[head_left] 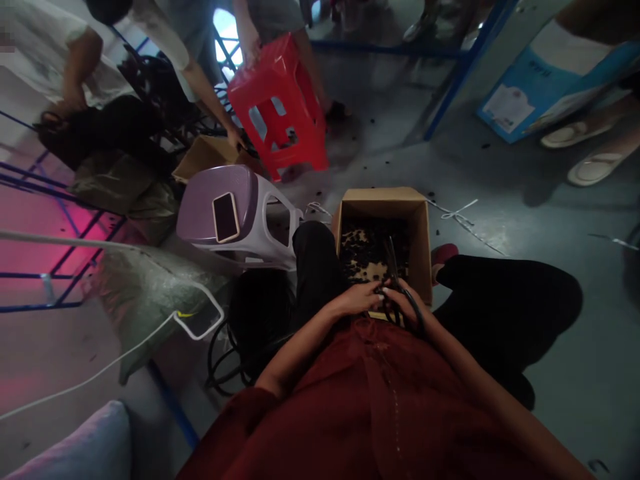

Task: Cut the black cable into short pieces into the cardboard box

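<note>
I sit with an open cardboard box [423, 230] between my knees; its floor is strewn with small dark bits. My left hand [357, 298] rests at the box's near edge, fingers curled toward my right hand. My right hand [400, 303] is closed round the handles of a pair of dark scissors [393, 267], whose blades point up over the box. What my left fingers pinch, if anything, is too small and dark to make out. A bundle of black cables [230, 347] lies by my left thigh.
A lilac plastic stool [250, 227] lies tipped at my left with a phone [226, 217] on it. Another person holds a red stool [277, 107] further back. Other people sit or stand around. A blue carton [530, 87] is at right, blue frame bars at left.
</note>
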`<state>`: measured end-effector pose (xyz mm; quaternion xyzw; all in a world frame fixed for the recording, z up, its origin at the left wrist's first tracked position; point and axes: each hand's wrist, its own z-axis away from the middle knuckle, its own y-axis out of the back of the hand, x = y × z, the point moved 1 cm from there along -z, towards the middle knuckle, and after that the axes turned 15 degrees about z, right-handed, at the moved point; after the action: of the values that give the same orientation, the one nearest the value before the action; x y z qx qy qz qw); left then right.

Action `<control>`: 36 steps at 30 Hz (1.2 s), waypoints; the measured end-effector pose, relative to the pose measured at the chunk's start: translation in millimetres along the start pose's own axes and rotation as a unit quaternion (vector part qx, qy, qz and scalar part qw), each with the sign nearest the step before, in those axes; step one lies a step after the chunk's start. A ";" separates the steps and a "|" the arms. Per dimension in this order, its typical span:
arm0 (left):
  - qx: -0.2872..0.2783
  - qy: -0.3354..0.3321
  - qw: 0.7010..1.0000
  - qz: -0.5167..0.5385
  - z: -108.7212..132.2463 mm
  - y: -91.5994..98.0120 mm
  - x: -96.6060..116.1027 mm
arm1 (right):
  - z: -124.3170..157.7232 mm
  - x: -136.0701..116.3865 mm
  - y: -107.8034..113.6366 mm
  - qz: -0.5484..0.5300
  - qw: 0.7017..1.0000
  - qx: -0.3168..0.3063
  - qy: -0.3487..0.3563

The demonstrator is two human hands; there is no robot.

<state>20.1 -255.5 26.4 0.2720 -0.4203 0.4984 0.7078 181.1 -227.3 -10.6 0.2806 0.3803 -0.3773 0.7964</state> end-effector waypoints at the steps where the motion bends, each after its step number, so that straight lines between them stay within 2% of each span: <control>1: -0.006 -0.005 1.000 -0.004 2.1 -1.6 1.5 | 0.1 -1.0 -0.1 0.012 1.000 0.004 0.003; 7: -0.016 -0.001 0.999 0.029 8.2 -2.0 7.4 | 5.9 -12.7 5.5 0.080 0.995 0.042 0.034; 12: -0.059 0.055 0.993 0.088 12.1 2.4 7.4 | 6.8 -27.2 9.4 0.079 0.993 0.051 0.071; 15: -0.073 0.066 0.986 0.137 14.8 4.0 5.0 | 4.8 -30.5 10.2 0.086 0.991 0.044 0.090; 20: -0.066 0.066 0.975 0.202 14.2 1.1 -3.2 | 2.8 -25.1 9.3 0.105 0.989 0.033 0.096; 28: -0.049 0.087 0.972 0.211 6.8 -1.0 -14.3 | 4.5 -20.7 6.5 0.096 0.992 0.042 0.075; 36: -0.033 0.073 0.978 0.195 2.1 -0.8 -8.4 | 2.3 -26.5 8.0 0.090 0.993 0.057 0.056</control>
<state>18.9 -261.5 20.1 0.1240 -0.4283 0.6311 0.6347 177.2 -214.3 13.7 0.3791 0.3752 -0.3092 0.7873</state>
